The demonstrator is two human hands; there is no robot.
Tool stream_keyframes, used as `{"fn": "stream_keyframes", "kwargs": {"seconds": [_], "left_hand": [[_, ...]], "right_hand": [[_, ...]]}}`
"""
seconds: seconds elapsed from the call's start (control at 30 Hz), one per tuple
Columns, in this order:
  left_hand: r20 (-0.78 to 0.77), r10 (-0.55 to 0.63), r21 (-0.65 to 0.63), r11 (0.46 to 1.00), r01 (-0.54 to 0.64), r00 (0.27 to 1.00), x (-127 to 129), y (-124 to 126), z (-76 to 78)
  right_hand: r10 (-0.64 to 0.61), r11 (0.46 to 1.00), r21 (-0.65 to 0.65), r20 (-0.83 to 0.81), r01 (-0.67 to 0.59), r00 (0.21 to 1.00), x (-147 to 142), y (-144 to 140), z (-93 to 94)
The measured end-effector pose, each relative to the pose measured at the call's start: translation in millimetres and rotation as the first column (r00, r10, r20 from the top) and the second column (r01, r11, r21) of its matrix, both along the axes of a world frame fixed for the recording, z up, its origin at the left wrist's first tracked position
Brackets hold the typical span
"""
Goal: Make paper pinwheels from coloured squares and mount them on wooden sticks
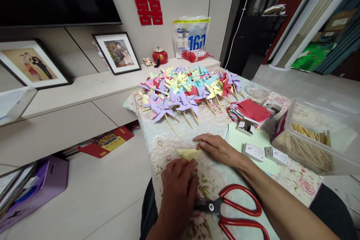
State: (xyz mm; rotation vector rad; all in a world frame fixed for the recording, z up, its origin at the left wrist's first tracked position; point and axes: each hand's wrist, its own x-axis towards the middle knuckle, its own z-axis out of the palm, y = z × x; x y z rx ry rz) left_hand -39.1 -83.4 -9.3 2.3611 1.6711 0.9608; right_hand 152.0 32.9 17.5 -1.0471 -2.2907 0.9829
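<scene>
1. Two hands of ours meet at one yellow paper (188,153), its visible part roughly triangular, lying on the flowered cloth (159,159) before us.
2. Our left hand (179,183) covers the paper's near side with bent fingers; we cannot tell whether it pinches or only presses.
3. Our right hand (216,150) is at the paper's right end, fingers stretched and close together; its grip we cannot tell either.
4. Just beside our left hand we see scissors (211,207), red handles spread to the right, blades partly hidden by that hand.
5. Beyond our hands, many pinwheels (188,103) crowd the far part of the cloth.
6. To our right are red sheets (251,111), an open box (245,128), two white boxes (253,152) on green paper (260,140), and a clear tub (344,157) holding sticks (313,152).
</scene>
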Motion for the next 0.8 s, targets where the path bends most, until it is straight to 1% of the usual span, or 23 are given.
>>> {"fn": "stream_keyframes", "kwargs": {"seconds": [0.07,0.17,0.3,0.4,0.63,0.8], "left_hand": [[0.027,0.034,0.009,0.999,-0.034,0.999,1.5,0.1,-0.4],[0.046,0.048,0.016,0.999,-0.049,0.998,3.2,0.0,-0.1],[0.051,0.067,0.000,0.998,-0.067,0.996,4.9,-0.1,0.5],[0.046,0.080,0.015,0.997,-0.080,0.996,5.4,-0.3,0.2],[-0.017,0.073,0.047,0.996,-0.072,0.997,3.8,-0.5,-2.5],[-0.064,0.100,0.048,0.994,-0.097,0.993,7.3,-2.6,-0.1]], "right_hand": [[-0.022,0.999,-0.023,0.003,0.022,1.000,0.2,-0.3,1.0],[-0.031,0.999,-0.030,-0.005,0.031,1.000,-1.3,-1.0,-0.1],[-0.062,0.998,0.001,-0.019,0.062,0.998,-7.5,-2.2,-8.4],[-0.107,0.994,0.028,0.013,0.107,0.994,-12.5,-3.0,-13.8],[-0.154,0.986,0.071,0.073,0.149,0.985,-17.5,-4.6,-12.9],[-0.140,0.986,0.108,0.150,0.125,0.979,-20.2,-4.9,-12.0]]}}
